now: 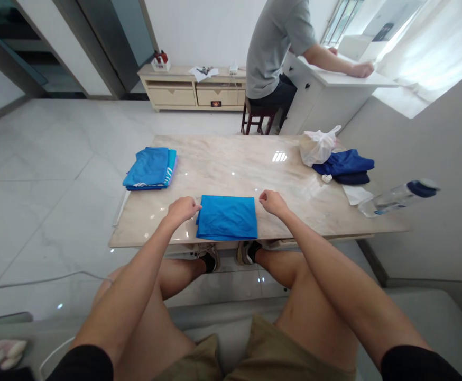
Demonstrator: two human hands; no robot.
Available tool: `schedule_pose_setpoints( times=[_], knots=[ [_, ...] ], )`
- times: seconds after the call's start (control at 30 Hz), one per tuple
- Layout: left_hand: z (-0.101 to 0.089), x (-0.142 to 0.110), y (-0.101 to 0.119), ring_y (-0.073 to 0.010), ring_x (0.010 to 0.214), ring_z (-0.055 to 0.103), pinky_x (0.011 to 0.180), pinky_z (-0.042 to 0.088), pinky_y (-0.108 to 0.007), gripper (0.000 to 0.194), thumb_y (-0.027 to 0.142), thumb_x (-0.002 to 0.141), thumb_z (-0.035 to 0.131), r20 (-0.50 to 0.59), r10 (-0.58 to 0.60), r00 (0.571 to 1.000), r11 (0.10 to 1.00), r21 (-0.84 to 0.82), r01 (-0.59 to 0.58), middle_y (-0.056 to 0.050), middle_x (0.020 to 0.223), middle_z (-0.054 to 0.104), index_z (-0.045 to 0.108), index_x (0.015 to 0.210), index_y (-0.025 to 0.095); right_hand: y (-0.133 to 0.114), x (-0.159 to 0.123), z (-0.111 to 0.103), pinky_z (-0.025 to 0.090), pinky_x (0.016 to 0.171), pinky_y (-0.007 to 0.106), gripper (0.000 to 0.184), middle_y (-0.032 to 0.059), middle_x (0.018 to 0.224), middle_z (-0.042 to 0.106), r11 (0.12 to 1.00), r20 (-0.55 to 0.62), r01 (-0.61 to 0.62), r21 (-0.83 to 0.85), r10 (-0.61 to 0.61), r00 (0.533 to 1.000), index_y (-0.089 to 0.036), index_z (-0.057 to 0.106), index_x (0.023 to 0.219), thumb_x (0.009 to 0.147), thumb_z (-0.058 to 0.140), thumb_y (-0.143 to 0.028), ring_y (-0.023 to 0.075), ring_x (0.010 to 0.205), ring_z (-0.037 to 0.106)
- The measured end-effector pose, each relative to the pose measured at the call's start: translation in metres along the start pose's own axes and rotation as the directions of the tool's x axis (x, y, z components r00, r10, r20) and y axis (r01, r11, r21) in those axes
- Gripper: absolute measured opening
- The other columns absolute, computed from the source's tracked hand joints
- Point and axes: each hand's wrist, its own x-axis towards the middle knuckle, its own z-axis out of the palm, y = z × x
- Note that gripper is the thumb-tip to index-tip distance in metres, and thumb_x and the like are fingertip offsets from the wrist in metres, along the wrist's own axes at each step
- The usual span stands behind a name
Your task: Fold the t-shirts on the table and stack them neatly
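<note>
A folded bright blue cloth [227, 217] lies flat near the front edge of the marble table [231, 166]. My left hand [182, 209] is closed, its fingers pinching the cloth's upper left corner. My right hand [273, 202] is curled into a loose fist just off the cloth's upper right corner; whether it touches or grips the fabric is unclear. A stack of folded blue cloths [150, 168] rests at the table's far left.
At the table's right stand a white plastic bag [317, 146], dark blue folded clothes [345, 166], a white paper [356, 193] and a lying water bottle [397, 198]. Beyond, a person in a grey shirt [280, 47] sits on a stool at a white counter. A low cabinet [193, 87] lines the far wall.
</note>
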Motion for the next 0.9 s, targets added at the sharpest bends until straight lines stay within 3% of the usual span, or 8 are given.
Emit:
schedule_pose_setpoints(
  times=[0.1,0.17,0.27,0.4,0.53,0.6,0.73,0.9],
  knots=[
    [0.002,-0.010,0.003,-0.0394,0.098,0.077,0.084,0.051,-0.041,0.043,0.061,0.083,0.077,0.098,0.045,0.994,0.976,0.206,-0.064,-0.018,0.087,0.081,0.071,0.063,0.023,0.005,0.009,0.008,0.054,0.103,0.036,0.016,0.0161,0.124,0.080,0.978,0.070,0.173,-0.113,-0.166,0.984,-0.017,0.079,0.113,0.102,0.068,-0.019,0.0279,0.116,0.074],
    [0.002,-0.016,0.009,-0.0396,0.101,0.077,0.085,0.052,-0.040,0.040,0.062,0.083,0.079,0.135,0.054,0.989,0.960,0.267,-0.089,-0.019,0.092,0.083,0.076,0.073,0.024,0.007,0.013,0.015,0.052,0.111,0.037,0.027,0.0180,0.136,0.076,0.937,0.118,0.309,-0.161,-0.292,0.949,-0.014,0.076,0.129,0.104,0.068,-0.021,0.0282,0.125,0.071],
    [-0.004,-0.023,0.021,-0.0401,0.103,0.077,0.087,0.053,-0.041,0.038,0.061,0.091,0.073,0.131,0.065,0.989,0.949,0.297,-0.102,-0.019,0.101,0.084,0.081,0.086,0.024,0.008,0.016,0.025,0.044,0.123,0.041,0.042,0.0191,0.148,0.071,0.897,0.140,0.390,-0.206,-0.368,0.919,-0.012,0.069,0.146,0.107,0.069,-0.026,0.0317,0.139,0.063],
    [-0.017,-0.031,0.036,-0.0404,0.105,0.077,0.085,0.052,-0.041,0.041,0.059,0.100,0.061,-0.016,0.080,0.997,0.953,0.294,-0.072,-0.020,0.110,0.084,0.083,0.105,0.024,0.000,0.017,0.030,0.046,0.119,0.045,0.051,0.0191,0.138,0.075,0.898,0.181,0.337,-0.284,-0.295,0.938,-0.014,0.068,0.150,0.108,0.071,-0.044,0.0370,0.136,0.062],
    [-0.029,-0.037,0.047,-0.0419,0.105,0.077,0.083,0.052,-0.043,0.048,0.061,0.102,0.053,-0.132,0.078,0.988,0.960,0.278,-0.038,-0.020,0.111,0.084,0.082,0.112,0.024,-0.024,0.019,0.034,0.048,0.114,0.046,0.053,0.0225,0.139,0.071,0.885,0.188,0.308,-0.349,-0.256,0.948,-0.017,0.079,0.129,0.104,0.074,-0.063,0.0409,0.136,0.060],
    [-0.033,-0.040,0.051,-0.0415,0.104,0.076,0.082,0.051,-0.042,0.048,0.062,0.102,0.052,-0.172,0.085,0.981,0.967,0.253,-0.040,-0.019,0.109,0.084,0.082,0.111,0.024,-0.038,0.021,0.038,0.049,0.114,0.043,0.051,0.0223,0.141,0.070,0.889,0.201,0.304,-0.343,-0.247,0.948,-0.017,0.080,0.125,0.101,0.077,-0.062,0.0403,0.139,0.059],
    [-0.040,-0.048,0.057,-0.0386,0.098,0.077,0.081,0.051,-0.041,0.046,0.063,0.100,0.056,-0.194,0.121,0.974,0.980,0.181,-0.085,-0.016,0.106,0.085,0.082,0.106,0.026,-0.054,0.026,0.039,0.055,0.101,0.034,0.051,0.0171,0.135,0.078,0.927,0.276,0.227,-0.297,-0.145,0.950,-0.017,0.074,0.141,0.106,0.074,-0.054,0.0317,0.124,0.072],
    [-0.042,-0.059,0.063,-0.0392,0.092,0.077,0.075,0.048,-0.042,0.045,0.065,0.097,0.056,-0.176,0.155,0.972,0.982,0.137,-0.132,-0.014,0.105,0.086,0.080,0.101,0.027,-0.044,0.028,0.022,0.058,0.086,0.027,0.032,0.0095,0.114,0.087,0.939,0.340,0.190,-0.288,-0.085,0.937,-0.020,0.088,0.113,0.096,0.087,-0.047,0.0268,0.103,0.081]
  ],
)
